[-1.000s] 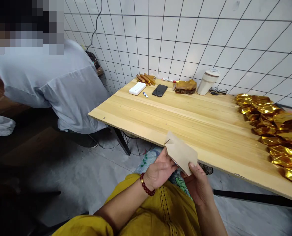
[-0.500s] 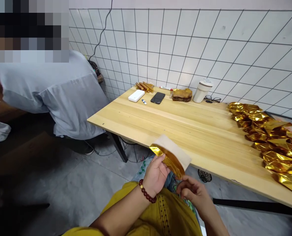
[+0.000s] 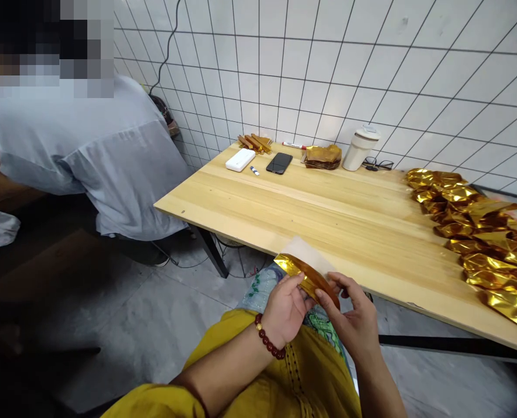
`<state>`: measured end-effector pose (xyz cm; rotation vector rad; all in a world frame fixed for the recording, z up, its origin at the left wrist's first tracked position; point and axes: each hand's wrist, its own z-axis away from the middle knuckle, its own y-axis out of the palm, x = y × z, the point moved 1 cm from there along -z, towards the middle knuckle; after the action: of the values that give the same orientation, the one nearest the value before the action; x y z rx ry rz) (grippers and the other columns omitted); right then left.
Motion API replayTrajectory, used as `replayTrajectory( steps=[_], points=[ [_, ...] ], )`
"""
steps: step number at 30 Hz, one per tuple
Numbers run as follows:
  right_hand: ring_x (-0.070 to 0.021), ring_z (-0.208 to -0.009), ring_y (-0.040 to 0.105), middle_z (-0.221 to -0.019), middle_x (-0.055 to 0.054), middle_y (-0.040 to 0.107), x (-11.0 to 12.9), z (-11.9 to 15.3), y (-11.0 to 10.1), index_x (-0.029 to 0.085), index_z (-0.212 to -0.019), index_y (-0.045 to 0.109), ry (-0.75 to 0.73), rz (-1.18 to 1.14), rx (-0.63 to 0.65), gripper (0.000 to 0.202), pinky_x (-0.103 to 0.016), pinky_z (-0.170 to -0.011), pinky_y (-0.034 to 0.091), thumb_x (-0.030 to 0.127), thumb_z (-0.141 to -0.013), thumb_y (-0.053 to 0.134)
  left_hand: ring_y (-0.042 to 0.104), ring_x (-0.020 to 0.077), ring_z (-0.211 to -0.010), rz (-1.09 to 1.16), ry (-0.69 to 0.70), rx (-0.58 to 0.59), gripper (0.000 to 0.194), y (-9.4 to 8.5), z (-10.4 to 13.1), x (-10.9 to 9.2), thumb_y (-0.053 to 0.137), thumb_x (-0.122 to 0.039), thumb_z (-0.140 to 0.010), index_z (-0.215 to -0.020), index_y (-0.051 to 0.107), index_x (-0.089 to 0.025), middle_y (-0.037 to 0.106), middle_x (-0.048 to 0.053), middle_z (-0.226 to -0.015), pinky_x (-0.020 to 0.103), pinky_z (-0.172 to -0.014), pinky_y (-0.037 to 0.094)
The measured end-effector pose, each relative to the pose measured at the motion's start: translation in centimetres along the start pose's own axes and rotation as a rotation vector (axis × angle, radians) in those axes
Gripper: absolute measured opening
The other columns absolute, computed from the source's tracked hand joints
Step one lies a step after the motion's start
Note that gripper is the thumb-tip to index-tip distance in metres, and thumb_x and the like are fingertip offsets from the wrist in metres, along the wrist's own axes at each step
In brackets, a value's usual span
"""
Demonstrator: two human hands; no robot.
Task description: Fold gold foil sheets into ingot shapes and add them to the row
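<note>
A sheet of gold foil paper (image 3: 304, 273) with a pale backing is held over my lap, near the table's front edge. Its left part lies in my left hand (image 3: 288, 307), the thumb pressed on the gold face. At the sheet's right end, my right hand (image 3: 352, 307) has its thumb and fingers around the edge. A beaded bracelet circles my left wrist.
On the wooden table (image 3: 258, 203) stand a white cup (image 3: 360, 150), glasses, a phone (image 3: 279, 164), a white box (image 3: 240, 159), a marker and gold paper stacks (image 3: 323, 157). Crumpled gold foil pieces (image 3: 480, 232) line its right side. A person in a grey shirt (image 3: 110, 157) is at left.
My right hand has moved up and now grips the right end of the gold sheet. The gold part is folded further over the pale backing. The view has tilted down slightly.
</note>
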<state>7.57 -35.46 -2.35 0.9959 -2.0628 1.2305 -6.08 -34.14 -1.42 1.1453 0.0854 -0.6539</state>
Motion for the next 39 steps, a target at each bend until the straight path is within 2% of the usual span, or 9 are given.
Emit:
replayTrajectory(
  steps=[2, 4, 8, 11, 17, 23, 29, 33, 39],
  points=[
    [-0.0195, -0.076, 0.063, -0.085, -0.003, 0.071, -0.4, -0.5, -0.3, 0.024, -0.095, 0.071, 0.038, 0.021, 0.014, 0.018, -0.035, -0.074, 0.047, 0.037, -0.083, 0.067, 0.067, 0.0163, -0.083, -0.013, -0.004, 0.002, 0.017, 0.1, 0.1, 0.1, 0.064, -0.020, -0.080, -0.097, 0.064, -0.016, 0.072, 0.006, -0.098, 0.029, -0.078, 0.051],
    [-0.0208, -0.075, 0.065, -0.083, -0.003, 0.074, -0.9, -0.8, -0.6, 0.025, -0.086, 0.073, 0.100, 0.010, 0.005, 0.019, -0.036, -0.074, 0.048, 0.041, -0.084, 0.065, 0.067, 0.0168, -0.084, -0.031, -0.010, 0.023, 0.021, 0.2, 0.1, 0.3, 0.067, -0.021, -0.078, -0.098, 0.065, -0.016, 0.072, 0.007, -0.100, 0.030, -0.081, 0.051],
    [-0.0231, -0.079, 0.068, -0.086, -0.004, 0.076, -1.7, -1.0, -0.6, 0.024, -0.085, 0.076, 0.197, -0.066, -0.004, 0.023, -0.038, -0.078, 0.050, 0.045, -0.081, 0.067, 0.067, 0.0201, -0.092, -0.023, -0.031, 0.061, 0.027, 0.3, -0.3, 0.6, 0.070, -0.021, -0.075, -0.100, 0.066, -0.015, 0.072, 0.008, -0.102, 0.033, -0.086, 0.050],
    [-0.0224, -0.077, 0.068, -0.085, -0.004, 0.076, -1.8, -0.9, -0.4, 0.023, -0.086, 0.076, 0.187, -0.099, 0.061, 0.024, -0.038, -0.076, 0.051, 0.045, -0.083, 0.065, 0.066, 0.0223, -0.098, 0.023, -0.065, 0.017, 0.026, 0.0, -0.7, 0.8, 0.069, -0.021, -0.074, -0.099, 0.067, -0.015, 0.072, 0.008, -0.102, 0.033, -0.088, 0.049],
    [-0.0179, -0.065, 0.061, -0.071, -0.001, 0.069, -0.6, -1.1, -0.4, 0.024, -0.101, 0.072, -0.013, 0.076, 0.072, 0.028, -0.035, -0.069, 0.048, 0.043, -0.081, 0.068, 0.067, 0.0236, -0.098, 0.056, -0.036, -0.021, 0.021, -0.3, -1.2, 1.1, 0.069, -0.022, -0.074, -0.094, 0.067, -0.013, 0.073, 0.009, -0.094, 0.034, -0.090, 0.049],
    [-0.0181, -0.073, 0.065, -0.081, -0.001, 0.070, 0.1, -0.6, 0.1, 0.024, -0.111, 0.066, -0.181, 0.219, 0.106, 0.027, -0.036, -0.075, 0.045, 0.033, -0.086, 0.065, 0.068, 0.0219, -0.095, 0.103, -0.043, -0.030, 0.016, -0.1, -1.2, 0.8, 0.063, -0.019, -0.077, -0.090, 0.069, -0.012, 0.073, 0.010, -0.091, 0.032, -0.092, 0.050],
    [-0.0195, -0.088, 0.065, -0.096, -0.004, 0.071, 1.2, 0.2, 0.1, 0.026, -0.116, 0.064, -0.378, 0.279, 0.147, 0.031, -0.036, -0.081, 0.041, 0.015, -0.087, 0.059, 0.068, 0.0231, -0.098, 0.146, -0.054, 0.037, 0.027, -0.2, -1.4, 0.1, 0.055, -0.029, -0.085, -0.101, 0.069, -0.012, 0.074, 0.011, -0.096, 0.035, -0.093, 0.050],
    [-0.0189, -0.088, 0.063, -0.097, -0.004, 0.069, 1.4, 0.5, 0.4, 0.027, -0.119, 0.062, -0.427, 0.278, 0.145, 0.038, -0.035, -0.079, 0.040, 0.010, -0.086, 0.056, 0.068, 0.0251, -0.102, 0.173, -0.073, 0.101, 0.038, -0.3, -1.6, -0.4, 0.057, -0.038, -0.086, -0.110, 0.068, -0.011, 0.074, 0.011, -0.100, 0.036, -0.095, 0.049],
    [-0.0212, -0.092, 0.060, -0.104, -0.007, 0.065, 1.8, 1.1, 0.8, 0.026, -0.117, 0.063, -0.489, 0.367, 0.184, 0.038, -0.039, -0.083, 0.039, 0.009, -0.084, 0.055, 0.067, 0.0284, -0.102, 0.150, -0.140, 0.111, 0.042, -0.2, -2.0, -0.5, 0.054, -0.043, -0.085, -0.106, 0.069, -0.010, 0.074, 0.013, -0.101, 0.039, -0.095, 0.049]
  ],
)
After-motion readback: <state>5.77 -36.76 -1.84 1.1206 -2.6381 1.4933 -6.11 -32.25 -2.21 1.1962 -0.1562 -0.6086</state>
